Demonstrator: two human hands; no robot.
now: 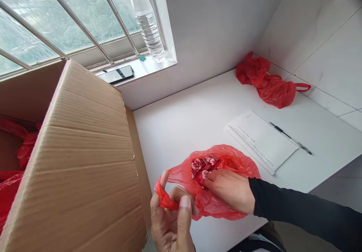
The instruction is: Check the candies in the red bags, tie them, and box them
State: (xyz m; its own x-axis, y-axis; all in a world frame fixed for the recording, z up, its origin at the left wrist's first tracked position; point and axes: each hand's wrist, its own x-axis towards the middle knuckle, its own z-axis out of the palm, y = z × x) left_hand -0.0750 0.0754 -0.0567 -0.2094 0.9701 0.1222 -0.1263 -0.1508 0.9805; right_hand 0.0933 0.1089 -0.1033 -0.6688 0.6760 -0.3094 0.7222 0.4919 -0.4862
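Observation:
A thin red plastic bag lies opened on the white table, with several small red packets printed in pale patterns inside. My left hand grips the bag's handle, which is looped round its fingers, and pulls the rim toward the left. Inside the bag's mouth, my right hand reaches down onto the packets. Its fingertips are partly hidden among them, so what they hold, if anything, does not show.
A large cardboard box with red bags inside stands at the left. Two tied red bags lie by the tiled wall. A notepad and a pen are at the right. The windowsill holds a water bottle and a phone.

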